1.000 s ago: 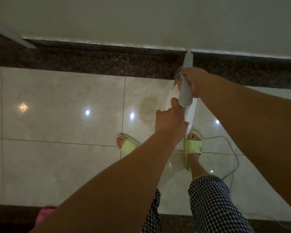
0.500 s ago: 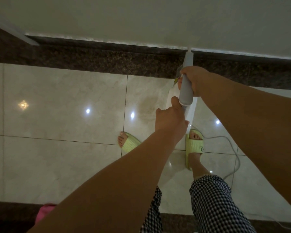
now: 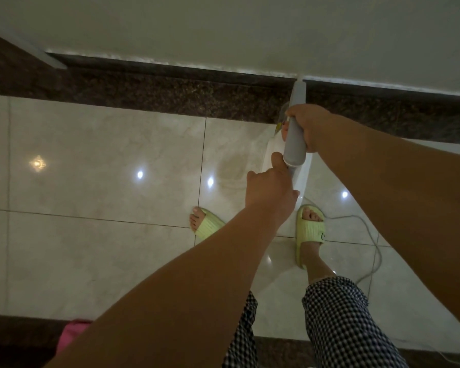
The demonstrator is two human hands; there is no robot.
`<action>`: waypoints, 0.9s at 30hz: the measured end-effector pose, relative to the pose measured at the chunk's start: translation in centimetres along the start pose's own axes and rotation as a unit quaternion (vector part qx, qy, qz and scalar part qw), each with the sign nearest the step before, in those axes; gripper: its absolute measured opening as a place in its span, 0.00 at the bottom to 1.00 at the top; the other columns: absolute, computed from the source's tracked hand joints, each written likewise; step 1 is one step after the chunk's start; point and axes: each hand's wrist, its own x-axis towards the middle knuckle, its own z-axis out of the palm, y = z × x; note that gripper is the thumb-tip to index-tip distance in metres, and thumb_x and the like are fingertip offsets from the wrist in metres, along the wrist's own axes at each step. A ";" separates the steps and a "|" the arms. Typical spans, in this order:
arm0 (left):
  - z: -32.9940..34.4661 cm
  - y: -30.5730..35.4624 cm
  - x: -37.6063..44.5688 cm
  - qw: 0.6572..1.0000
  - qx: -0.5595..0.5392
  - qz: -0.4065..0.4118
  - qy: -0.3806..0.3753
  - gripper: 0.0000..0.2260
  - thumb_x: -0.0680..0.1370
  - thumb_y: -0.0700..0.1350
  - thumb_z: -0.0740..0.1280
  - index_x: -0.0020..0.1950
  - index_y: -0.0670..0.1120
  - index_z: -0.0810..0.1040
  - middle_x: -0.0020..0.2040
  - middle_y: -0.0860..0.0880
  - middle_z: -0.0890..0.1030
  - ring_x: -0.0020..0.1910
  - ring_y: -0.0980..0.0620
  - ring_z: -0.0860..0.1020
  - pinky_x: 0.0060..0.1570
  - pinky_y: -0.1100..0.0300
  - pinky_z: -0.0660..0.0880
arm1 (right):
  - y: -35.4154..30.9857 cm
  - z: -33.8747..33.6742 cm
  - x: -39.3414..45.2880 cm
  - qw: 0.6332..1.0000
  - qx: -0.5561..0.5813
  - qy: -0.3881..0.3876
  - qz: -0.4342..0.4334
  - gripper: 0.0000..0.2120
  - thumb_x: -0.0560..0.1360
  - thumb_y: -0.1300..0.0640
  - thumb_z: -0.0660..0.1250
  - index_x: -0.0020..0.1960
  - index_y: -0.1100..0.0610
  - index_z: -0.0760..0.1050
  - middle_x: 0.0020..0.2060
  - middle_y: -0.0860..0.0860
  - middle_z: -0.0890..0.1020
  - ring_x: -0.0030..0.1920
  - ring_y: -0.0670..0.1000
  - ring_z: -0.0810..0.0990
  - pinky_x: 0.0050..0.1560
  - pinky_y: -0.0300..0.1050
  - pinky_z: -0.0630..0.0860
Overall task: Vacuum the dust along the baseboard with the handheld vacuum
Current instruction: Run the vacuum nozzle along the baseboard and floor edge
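Glossy cream floor tiles (image 3: 96,160) fill the frame, with a pink object (image 3: 71,333) at the lower left edge. Checkered trousers (image 3: 340,322) and lime-green slippers (image 3: 310,229) stand at lower centre, a white cord (image 3: 369,266) trailing to the right of them. Above, the left hand (image 3: 270,191) curls round the rear end of the white handheld vacuum (image 3: 294,140), thumb up against it. The right hand (image 3: 307,126) grips its grey handle. Its narrow nozzle reaches the top edge of the dark speckled baseboard (image 3: 170,91), below the pale wall (image 3: 223,27).
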 end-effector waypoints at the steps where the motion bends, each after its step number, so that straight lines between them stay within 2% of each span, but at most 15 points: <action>1: -0.1 -0.2 0.0 1.000 0.000 0.000 0.000 0.23 0.76 0.53 0.68 0.60 0.46 0.58 0.42 0.51 0.79 0.41 0.47 0.80 0.50 0.51 0.68 | 0.0 0.2 0.0 1.000 -0.001 -0.001 -0.002 0.17 0.75 0.54 0.69 0.61 0.57 0.71 0.43 0.52 0.78 0.38 0.49 0.76 0.54 0.46 0.78; 6: -0.8 -1.2 0.0 1.000 0.013 0.010 0.005 0.23 0.76 0.54 0.68 0.60 0.46 0.58 0.44 0.51 0.81 0.41 0.48 0.80 0.49 0.52 0.68 | -0.2 1.3 -0.3 1.000 0.000 0.005 -0.008 0.15 0.75 0.53 0.68 0.60 0.57 0.71 0.43 0.53 0.78 0.38 0.49 0.76 0.56 0.46 0.78; 11: -1.9 -2.9 0.6 0.999 0.025 0.021 -0.004 0.24 0.76 0.54 0.68 0.61 0.46 0.58 0.45 0.50 0.81 0.41 0.47 0.80 0.51 0.51 0.69 | -0.4 2.6 -0.3 1.000 0.012 0.014 -0.012 0.19 0.74 0.52 0.69 0.63 0.56 0.71 0.48 0.54 0.79 0.44 0.51 0.78 0.58 0.50 0.77; 18: -2.7 -4.6 1.1 0.998 0.041 0.039 -0.002 0.22 0.75 0.53 0.69 0.58 0.47 0.59 0.44 0.51 0.81 0.40 0.48 0.80 0.50 0.51 0.69 | -0.2 3.6 -0.5 0.999 0.035 0.010 -0.006 0.18 0.74 0.52 0.69 0.62 0.55 0.71 0.45 0.53 0.79 0.41 0.50 0.78 0.57 0.49 0.78; 27: -2.1 -3.5 0.7 0.998 0.045 0.032 -0.006 0.23 0.76 0.53 0.68 0.59 0.47 0.57 0.45 0.51 0.81 0.41 0.48 0.80 0.50 0.51 0.70 | 0.0 2.9 -0.7 0.999 0.028 0.015 -0.016 0.17 0.75 0.52 0.69 0.61 0.55 0.70 0.47 0.53 0.79 0.43 0.49 0.78 0.55 0.47 0.78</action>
